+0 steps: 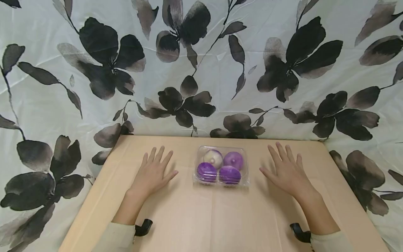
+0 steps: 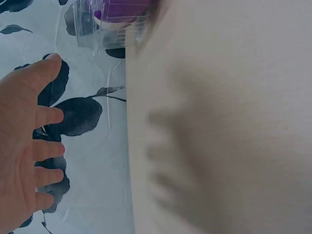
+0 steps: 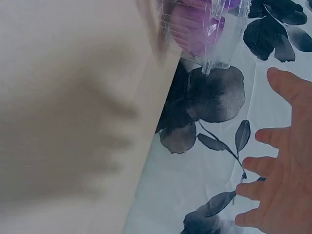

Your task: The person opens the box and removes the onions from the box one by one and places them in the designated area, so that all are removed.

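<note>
A clear plastic box (image 1: 221, 182) sits on the board between my two hands. Inside it are several round purple and white items, among them a whitish one (image 1: 212, 158) at the back left and a lilac one (image 1: 233, 160) at the back right. My left hand (image 1: 153, 174) hovers to the left of the box, fingers straight and spread, holding nothing. On the other side my right hand (image 1: 288, 174) is likewise spread and apart from the box. Each wrist view shows the palm side of its hand, with part of the box near the top.
The light wooden board (image 1: 214, 217) carries the box, and shadows of both hands fall on it. A white cloth with dark flowers (image 1: 239, 77) rises behind the board and lies along its sides. Black wrist mounts (image 1: 143, 227) show at both cream sleeves.
</note>
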